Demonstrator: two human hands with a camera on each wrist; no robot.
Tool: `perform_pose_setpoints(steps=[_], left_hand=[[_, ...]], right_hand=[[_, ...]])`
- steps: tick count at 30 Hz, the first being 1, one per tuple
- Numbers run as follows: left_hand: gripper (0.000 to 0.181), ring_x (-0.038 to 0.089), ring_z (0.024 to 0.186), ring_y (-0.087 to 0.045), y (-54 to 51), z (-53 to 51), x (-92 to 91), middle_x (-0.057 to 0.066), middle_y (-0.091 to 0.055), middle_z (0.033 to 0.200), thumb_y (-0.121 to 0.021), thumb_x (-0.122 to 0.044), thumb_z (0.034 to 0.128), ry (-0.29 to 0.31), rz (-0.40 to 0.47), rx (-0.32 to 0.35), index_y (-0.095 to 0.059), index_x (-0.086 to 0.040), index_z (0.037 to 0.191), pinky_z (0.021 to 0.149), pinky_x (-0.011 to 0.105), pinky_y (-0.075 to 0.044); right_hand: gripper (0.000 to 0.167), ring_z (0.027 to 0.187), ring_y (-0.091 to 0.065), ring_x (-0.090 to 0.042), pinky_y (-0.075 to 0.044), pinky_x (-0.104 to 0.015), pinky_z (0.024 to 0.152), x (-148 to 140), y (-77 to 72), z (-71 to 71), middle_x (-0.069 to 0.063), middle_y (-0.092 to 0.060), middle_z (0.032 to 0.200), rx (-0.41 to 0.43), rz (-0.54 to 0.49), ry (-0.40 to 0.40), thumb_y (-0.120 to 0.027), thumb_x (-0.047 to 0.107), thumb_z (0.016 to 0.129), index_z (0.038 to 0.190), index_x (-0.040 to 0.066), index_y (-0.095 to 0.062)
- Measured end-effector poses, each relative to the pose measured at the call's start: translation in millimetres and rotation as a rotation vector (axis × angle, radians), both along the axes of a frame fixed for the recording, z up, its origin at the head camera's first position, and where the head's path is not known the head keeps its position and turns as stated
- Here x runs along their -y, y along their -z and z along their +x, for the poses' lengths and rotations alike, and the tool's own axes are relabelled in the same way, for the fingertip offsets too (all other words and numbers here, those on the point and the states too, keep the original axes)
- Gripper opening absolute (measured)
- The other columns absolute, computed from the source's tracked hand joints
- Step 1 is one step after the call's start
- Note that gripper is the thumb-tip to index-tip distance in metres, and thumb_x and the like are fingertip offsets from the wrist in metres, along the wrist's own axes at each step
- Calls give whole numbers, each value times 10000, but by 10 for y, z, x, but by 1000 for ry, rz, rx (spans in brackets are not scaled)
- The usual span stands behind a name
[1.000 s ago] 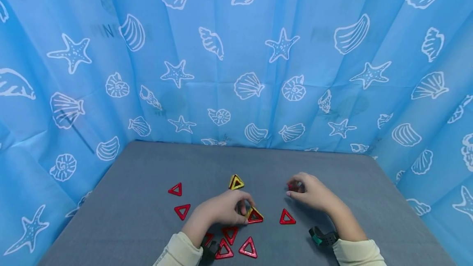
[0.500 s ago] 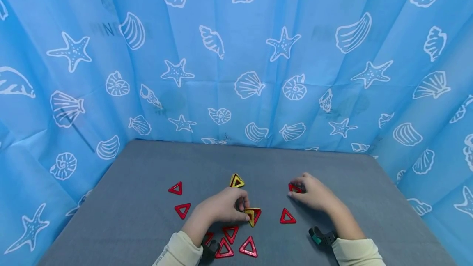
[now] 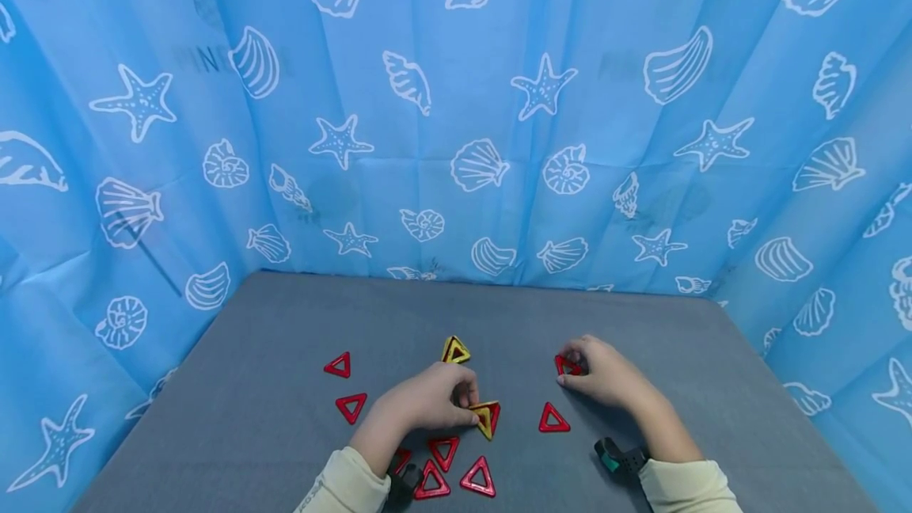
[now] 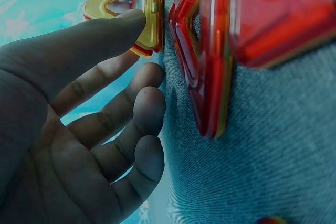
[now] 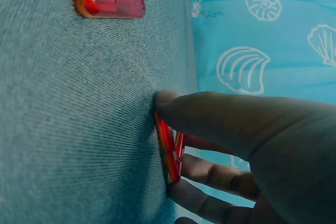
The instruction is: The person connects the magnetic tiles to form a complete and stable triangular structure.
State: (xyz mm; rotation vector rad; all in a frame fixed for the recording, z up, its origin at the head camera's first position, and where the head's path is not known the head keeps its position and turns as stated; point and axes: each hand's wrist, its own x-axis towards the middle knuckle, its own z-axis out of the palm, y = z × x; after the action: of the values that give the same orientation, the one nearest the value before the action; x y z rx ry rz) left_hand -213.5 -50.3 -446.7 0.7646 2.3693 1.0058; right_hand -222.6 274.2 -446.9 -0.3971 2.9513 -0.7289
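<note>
The left hand (image 3: pixel 431 397) pinches a yellow-red pair (image 3: pixel 489 419) between thumb and forefinger, on the near side of the yellow triangle (image 3: pixel 461 355). Right of that triangle, the right hand's (image 3: pixel 602 370) fingers grip a red triangle (image 5: pixel 168 150); 2 loose reds (image 3: pixel 347 367) lie left.

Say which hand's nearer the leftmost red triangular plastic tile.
Left: in the head view, the left hand is right of the leftmost red tile; the right hand is much farther right.
</note>
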Motion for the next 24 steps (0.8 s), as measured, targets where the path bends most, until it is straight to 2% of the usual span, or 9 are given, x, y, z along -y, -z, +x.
perform_pose_setpoints(steps=[3,10,19,24], left_hand=[[143,90,756,-587,-1,-5,-1,-55,-647,847,-842,-163,923,3,0,1,-700,-176,915,699,279,-482],[156,91,754,-578,-8,5,-6,-51,-644,848,-846,-167,919,-1,-5,-2,-691,-180,907,700,283,-477],[162,80,750,-591,-13,6,-3,-65,-660,841,-848,-204,922,-2,-15,-6,-691,-213,881,698,279,-478],[172,82,737,-594,-6,0,-2,-66,-658,823,-852,-213,919,-10,-28,-26,-686,-213,872,690,281,-481]], right_hand=[[365,916,-595,-181,-525,-432,800,8,-11,-3,-47,-649,1015,10,-16,12,-878,251,876,1130,51,-709],[353,758,-536,-163,-455,-284,635,38,-27,3,-35,-602,887,71,-99,43,-899,235,851,1000,96,-610],[264,703,-536,-143,-449,-266,597,78,-65,35,5,-569,809,43,-194,-75,-838,184,918,883,108,-588],[197,678,-543,-120,-480,-266,594,134,-76,30,14,-607,834,2,-214,-111,-823,165,931,930,108,-635]])
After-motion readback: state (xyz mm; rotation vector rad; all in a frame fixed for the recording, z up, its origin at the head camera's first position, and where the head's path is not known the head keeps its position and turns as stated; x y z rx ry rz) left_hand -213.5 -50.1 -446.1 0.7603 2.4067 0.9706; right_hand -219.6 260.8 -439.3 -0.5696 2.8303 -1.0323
